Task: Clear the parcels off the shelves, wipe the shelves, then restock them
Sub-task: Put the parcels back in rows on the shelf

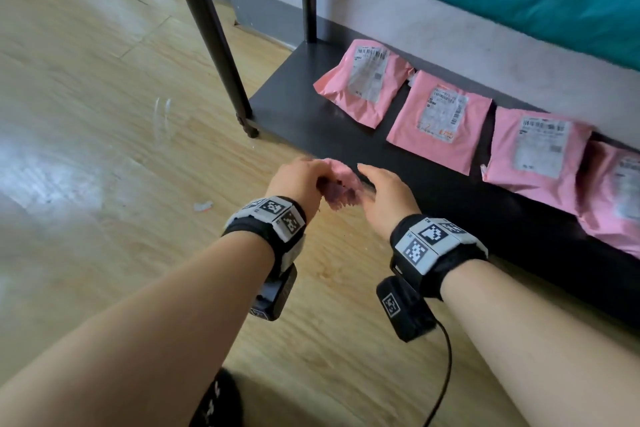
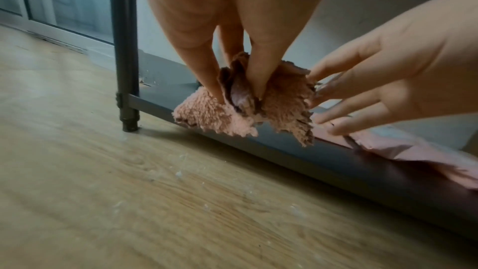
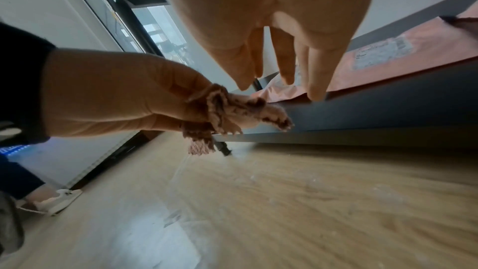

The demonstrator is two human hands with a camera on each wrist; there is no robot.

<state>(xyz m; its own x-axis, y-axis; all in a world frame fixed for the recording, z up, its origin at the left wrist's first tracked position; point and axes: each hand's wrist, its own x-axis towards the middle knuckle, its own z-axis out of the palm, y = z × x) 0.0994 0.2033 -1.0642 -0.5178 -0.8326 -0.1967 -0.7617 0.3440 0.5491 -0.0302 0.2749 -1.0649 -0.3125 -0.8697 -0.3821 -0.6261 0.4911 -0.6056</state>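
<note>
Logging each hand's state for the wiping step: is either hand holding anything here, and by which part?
The left hand pinches the fluffy pink cleaning cloth at its bunched-up middle, the edges hanging free. The right hand is open beside it, holding nothing.

Cloth (image 2: 240, 107) pinched in left-hand fingers (image 2: 207, 73), at bottom shelf (image 1: 311, 121) front edge; right-hand fingers (image 2: 344, 97) just beside. Parcels (image 1: 438, 120) in a row behind, rightward.
</note>
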